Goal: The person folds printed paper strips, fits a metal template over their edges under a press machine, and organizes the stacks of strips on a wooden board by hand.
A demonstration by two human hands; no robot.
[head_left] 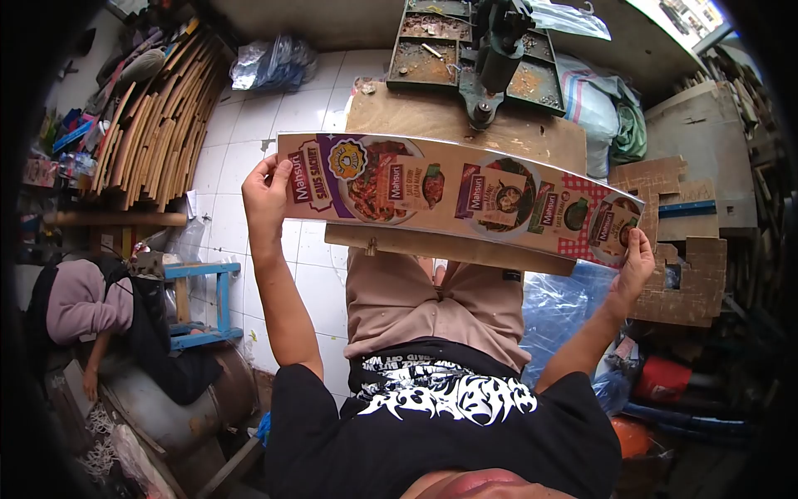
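A long printed food-product strip (449, 195) stretches between my two hands above the front of a wooden work board (465, 121). My left hand (268, 193) pinches its left end, thumb on the printed face. At the lower right corner, my right hand (636, 264) grips the other end between thumb and fingers. The strip tilts down toward the right and hides part of the board. Just beyond it stands a dark green metal press (499, 62) on the board, flanked by trays with compartments (428, 58) holding small bits.
Stacked brown boards (154, 121) lean at the left, near a blue-framed stool (204, 308). Another person (87, 303) sits at the lower left. Cut-out brown panels (690, 274) lie at the right, clear plastic sheeting (561, 312) below them, and a white sack (586, 100) behind.
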